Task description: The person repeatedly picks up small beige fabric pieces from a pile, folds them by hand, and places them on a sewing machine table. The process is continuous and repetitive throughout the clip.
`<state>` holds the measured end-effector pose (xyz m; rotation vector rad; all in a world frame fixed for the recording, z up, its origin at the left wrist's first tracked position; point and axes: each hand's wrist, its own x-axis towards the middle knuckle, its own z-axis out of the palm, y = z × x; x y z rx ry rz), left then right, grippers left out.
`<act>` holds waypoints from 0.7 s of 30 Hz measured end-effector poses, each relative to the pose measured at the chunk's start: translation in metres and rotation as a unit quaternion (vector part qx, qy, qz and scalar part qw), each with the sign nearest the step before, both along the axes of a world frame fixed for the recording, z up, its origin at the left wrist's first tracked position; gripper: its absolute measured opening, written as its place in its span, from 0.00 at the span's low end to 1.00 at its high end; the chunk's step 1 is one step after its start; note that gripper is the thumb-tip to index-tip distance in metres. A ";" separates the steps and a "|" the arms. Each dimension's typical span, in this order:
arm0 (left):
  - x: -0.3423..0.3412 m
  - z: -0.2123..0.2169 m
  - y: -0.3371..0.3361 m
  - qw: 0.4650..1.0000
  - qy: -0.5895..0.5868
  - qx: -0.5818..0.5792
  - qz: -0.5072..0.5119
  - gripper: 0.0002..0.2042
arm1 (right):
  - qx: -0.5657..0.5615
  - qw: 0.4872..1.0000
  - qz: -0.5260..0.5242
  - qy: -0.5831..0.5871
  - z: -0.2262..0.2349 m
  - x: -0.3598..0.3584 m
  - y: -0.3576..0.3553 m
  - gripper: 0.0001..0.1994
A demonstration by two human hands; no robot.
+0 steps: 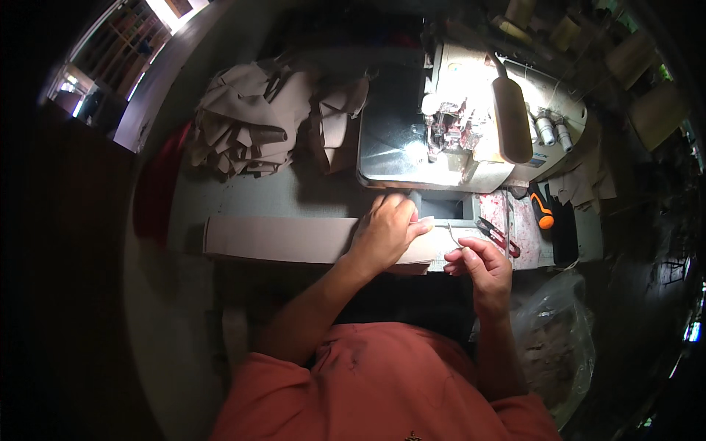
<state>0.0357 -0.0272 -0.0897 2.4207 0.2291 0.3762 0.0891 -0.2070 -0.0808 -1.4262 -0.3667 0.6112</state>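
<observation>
My left hand [387,229] rests over the right part of a long stack of pale beige fabric pieces [283,239]. Its fingers are curled and its thumb points right; what they pinch, if anything, is hidden. Just to the right, my right hand [484,270] is closed in a pinch on a thin, slightly bent tool [453,237], too small to name surely. The tool's tip points up toward the edge of a grey open tray [463,223]. Dark thread snips with a red handle [500,237] lie beyond my right fingertips.
An overlock sewing machine [471,173] stands ahead, under a bright lamp [512,121]. Crumpled beige fabric [246,121] is heaped at the far left. An orange-and-black tool [544,213] lies on the right. A clear plastic bag of scraps [555,338] hangs below the table's right edge.
</observation>
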 end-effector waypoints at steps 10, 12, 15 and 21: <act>-0.004 -0.001 0.008 0.970 -0.225 -0.075 -0.060 0.06 | -0.158 0.951 0.067 -0.257 0.013 0.012 0.034 0.08; -0.020 0.016 -0.005 0.956 -0.292 0.020 0.022 0.05 | -0.161 0.925 0.093 -0.331 0.022 0.012 0.043 0.07; -0.067 -0.001 -0.032 0.930 -0.200 -0.274 -0.139 0.13 | -0.075 0.980 0.064 -0.175 0.038 -0.003 0.045 0.05; -0.114 0.006 0.067 0.527 -0.389 -0.735 0.176 0.25 | -0.008 0.999 0.003 -0.045 0.060 -0.019 0.048 0.03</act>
